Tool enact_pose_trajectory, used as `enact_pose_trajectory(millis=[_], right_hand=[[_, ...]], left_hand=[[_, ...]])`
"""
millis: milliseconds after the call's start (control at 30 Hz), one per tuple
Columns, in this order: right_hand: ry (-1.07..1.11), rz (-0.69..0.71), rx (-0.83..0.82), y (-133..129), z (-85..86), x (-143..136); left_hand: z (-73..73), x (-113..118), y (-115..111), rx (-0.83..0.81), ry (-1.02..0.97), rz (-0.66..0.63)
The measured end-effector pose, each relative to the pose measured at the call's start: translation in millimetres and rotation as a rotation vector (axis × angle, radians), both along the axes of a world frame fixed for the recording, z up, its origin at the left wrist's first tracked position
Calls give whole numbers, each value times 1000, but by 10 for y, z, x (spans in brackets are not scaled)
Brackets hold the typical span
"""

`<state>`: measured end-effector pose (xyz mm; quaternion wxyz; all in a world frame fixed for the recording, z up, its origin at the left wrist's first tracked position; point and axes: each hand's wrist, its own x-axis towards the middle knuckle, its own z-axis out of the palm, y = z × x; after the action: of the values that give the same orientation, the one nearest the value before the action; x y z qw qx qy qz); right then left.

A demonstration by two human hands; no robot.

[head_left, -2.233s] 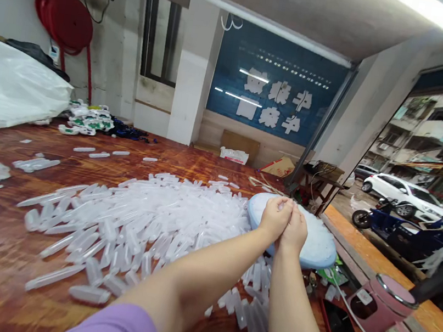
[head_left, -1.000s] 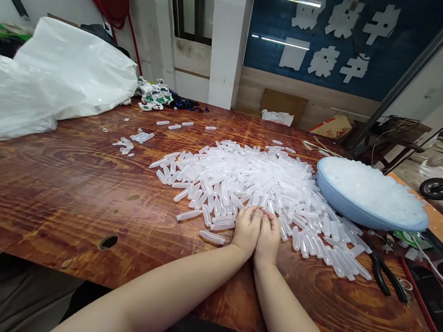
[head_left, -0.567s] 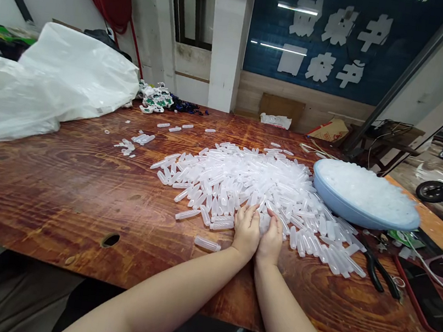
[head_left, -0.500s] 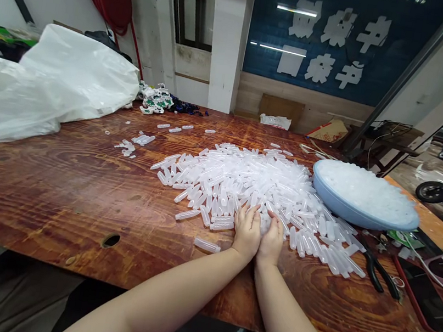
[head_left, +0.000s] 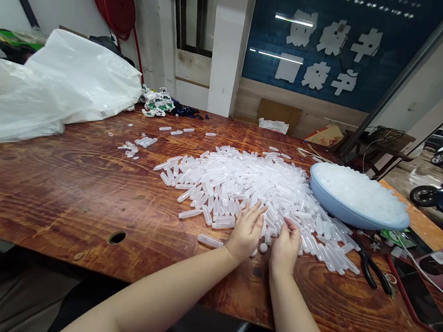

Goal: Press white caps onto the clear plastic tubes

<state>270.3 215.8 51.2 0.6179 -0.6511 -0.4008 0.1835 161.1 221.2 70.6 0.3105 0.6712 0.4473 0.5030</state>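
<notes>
At the near edge of the heap, my left hand (head_left: 245,232) lies with fingers spread loosely over the clear plastic tubes (head_left: 243,186), gripping nothing. My right hand (head_left: 286,246) curls at the tubes beside it — whether it grips one I cannot tell. Between my hands sits a small white cap (head_left: 263,247). Rightward on the wooden table (head_left: 55,191) stand a blue basin (head_left: 355,200) of white pieces and black pliers (head_left: 375,266).
</notes>
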Motion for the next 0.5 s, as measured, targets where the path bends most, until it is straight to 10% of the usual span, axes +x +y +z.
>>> enact_pose_trajectory(millis=[133, 267, 500], right_hand=[[-226, 299, -114, -402, 81, 5], [-681, 428, -384, -589, 27, -150], [-854, 504, -536, -558, 19, -198]], left_hand=[[201, -592, -198, 225, 408, -190], [61, -1051, -355, 334, 1022, -174], [-198, -1076, -463, 209, 1236, -25]])
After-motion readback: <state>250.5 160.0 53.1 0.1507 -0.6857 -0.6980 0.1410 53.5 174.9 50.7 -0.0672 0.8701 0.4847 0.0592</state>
